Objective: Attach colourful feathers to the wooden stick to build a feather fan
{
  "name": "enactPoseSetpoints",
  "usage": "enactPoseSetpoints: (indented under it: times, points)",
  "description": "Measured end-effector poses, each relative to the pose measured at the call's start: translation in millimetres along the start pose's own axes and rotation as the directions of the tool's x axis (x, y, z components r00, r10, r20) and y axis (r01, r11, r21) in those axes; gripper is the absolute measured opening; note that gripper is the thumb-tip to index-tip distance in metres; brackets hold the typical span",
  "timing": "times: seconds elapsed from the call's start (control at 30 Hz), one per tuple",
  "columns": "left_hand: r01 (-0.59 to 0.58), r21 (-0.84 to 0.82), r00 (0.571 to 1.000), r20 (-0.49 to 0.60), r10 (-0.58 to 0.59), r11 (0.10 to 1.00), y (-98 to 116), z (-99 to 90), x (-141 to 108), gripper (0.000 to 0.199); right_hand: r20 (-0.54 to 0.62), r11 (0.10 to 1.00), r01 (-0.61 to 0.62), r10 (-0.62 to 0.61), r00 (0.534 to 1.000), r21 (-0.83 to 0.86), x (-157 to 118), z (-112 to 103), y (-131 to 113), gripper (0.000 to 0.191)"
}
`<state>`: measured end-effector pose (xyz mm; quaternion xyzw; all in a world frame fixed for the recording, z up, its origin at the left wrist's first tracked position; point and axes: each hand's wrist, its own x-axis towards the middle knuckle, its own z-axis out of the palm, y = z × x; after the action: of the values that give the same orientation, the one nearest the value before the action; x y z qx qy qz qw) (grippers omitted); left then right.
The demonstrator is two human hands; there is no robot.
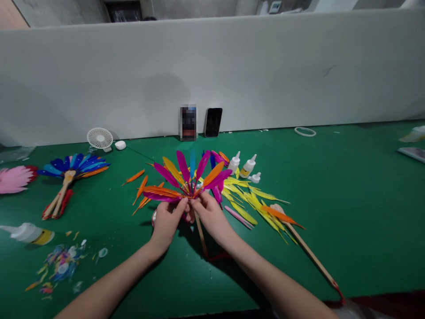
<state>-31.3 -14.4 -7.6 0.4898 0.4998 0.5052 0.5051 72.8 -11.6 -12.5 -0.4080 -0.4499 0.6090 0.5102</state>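
A feather fan [183, 165] with magenta, orange, yellow and blue feathers spreads upward in the middle of the view. Its wooden stick handle [201, 235] slants down toward the table, with a red cord near the lower end. My left hand [168, 219] pinches the feather bases from the left. Close beside it, my right hand [210, 214] has its fingers closed at the same spot, where the feathers meet the stick. The fingertips partly hide that joint. Yellow feathers [262, 206] lie right of my hands, and loose orange feathers [141, 189] lie to the left.
White glue bottles [248, 167] stand behind the yellow feathers; another bottle [31, 234] lies at left near feather scraps [61, 263]. A blue feather fan [76, 165], small white fan [100, 138], and two phones [213, 122] line the back. A wooden stick [310, 252] lies right.
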Motion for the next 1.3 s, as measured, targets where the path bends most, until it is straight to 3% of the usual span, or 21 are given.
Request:
enactPoseSetpoints:
  times: [0.37,0.63,1.3]
  points:
    - [0.034,-0.005,0.998,0.051,-0.033,0.999,2.1,-1.2,1.0,0.028,-0.001,1.0,-0.013,0.013,1.0,0.025,0.0,-0.5,-1.2,0.014]
    - [-0.041,0.057,0.987,-0.154,0.05,0.998,8.3,-5.3,2.9,0.026,0.021,0.998,-0.049,0.048,0.999,0.046,0.9,-0.2,1.7,0.014]
    - [-0.036,-0.004,0.981,-0.19,0.034,0.999,-2.1,-8.4,7.5,0.023,0.024,0.999,-0.048,0.047,0.999,0.027,-0.5,-0.1,-1.2,0.01]
